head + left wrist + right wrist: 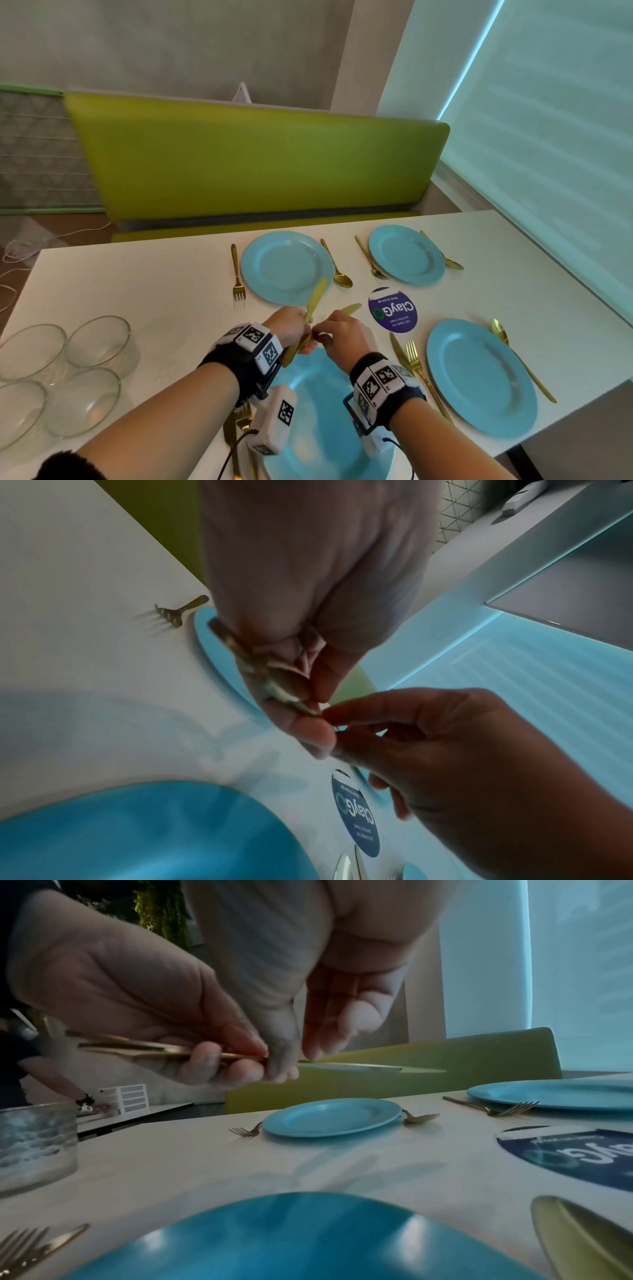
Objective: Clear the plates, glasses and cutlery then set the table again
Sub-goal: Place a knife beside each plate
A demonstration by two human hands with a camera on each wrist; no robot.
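Note:
Both hands meet above the near blue plate (318,411). My left hand (301,334) grips gold knives by their handles; one blade (317,294) points up and away. In the right wrist view the handles (143,1047) lie bunched under its fingers. My right hand (325,334) pinches a second gold knife (349,309) near the handle, and its blade (369,1068) sticks out level to the right. In the left wrist view the right hand's fingertips (329,712) touch the left hand (298,691) at the knives (246,658).
Three more blue plates (286,267) (406,255) (479,377) lie with gold forks (237,274) and spoons (337,265) beside them. A knife (399,349) and fork lie left of the right near plate. Glass bowls (99,339) stand at the left. A round purple sticker (392,310) marks the table middle.

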